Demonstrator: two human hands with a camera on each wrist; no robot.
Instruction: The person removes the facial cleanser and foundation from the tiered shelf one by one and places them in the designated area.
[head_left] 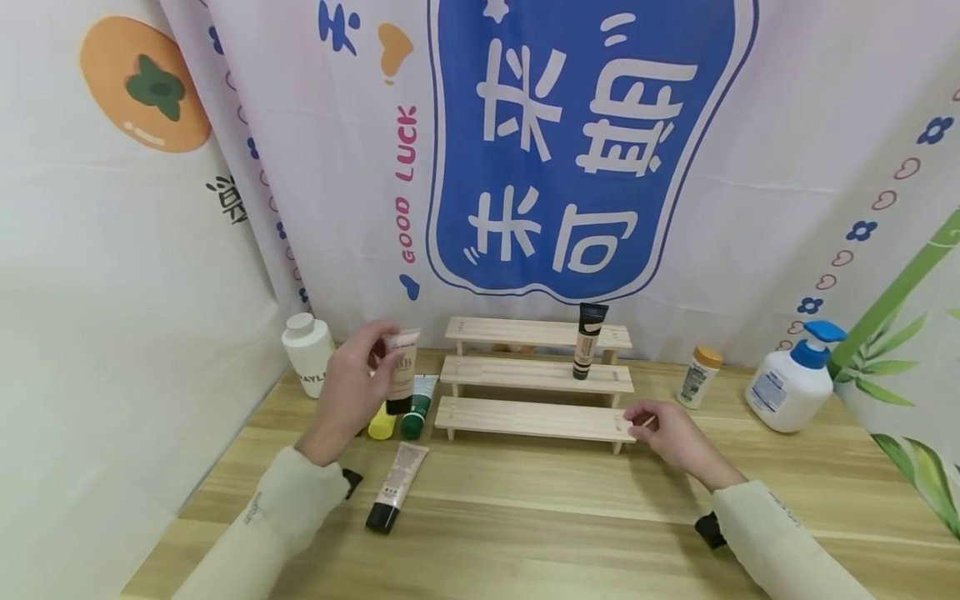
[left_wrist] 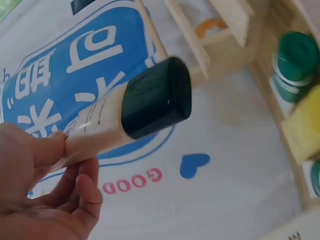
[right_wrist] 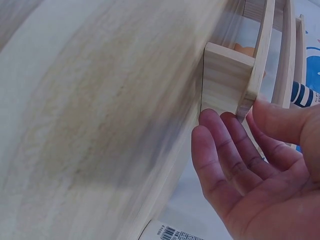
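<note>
My left hand [head_left: 378,358] grips a beige tube [head_left: 402,371] with a black cap, held cap down above the table, left of the wooden three-step rack [head_left: 536,375]. In the left wrist view the tube [left_wrist: 100,122] is pinched between thumb and fingers of the left hand [left_wrist: 60,170], its black cap [left_wrist: 156,97] pointing away. My right hand [head_left: 647,422] rests at the right end of the rack's lowest step, fingers relaxed. In the right wrist view the fingertips of the right hand [right_wrist: 235,150] touch the step's end leg [right_wrist: 225,82].
A dark-capped tube [head_left: 587,342] stands on the rack's middle step. A yellow tube [head_left: 381,427], a green tube [head_left: 417,410] and a lying beige tube [head_left: 397,487] sit left of the rack. A white bottle [head_left: 307,354] is far left; a small orange-capped bottle [head_left: 699,377] and pump bottle [head_left: 793,379] right.
</note>
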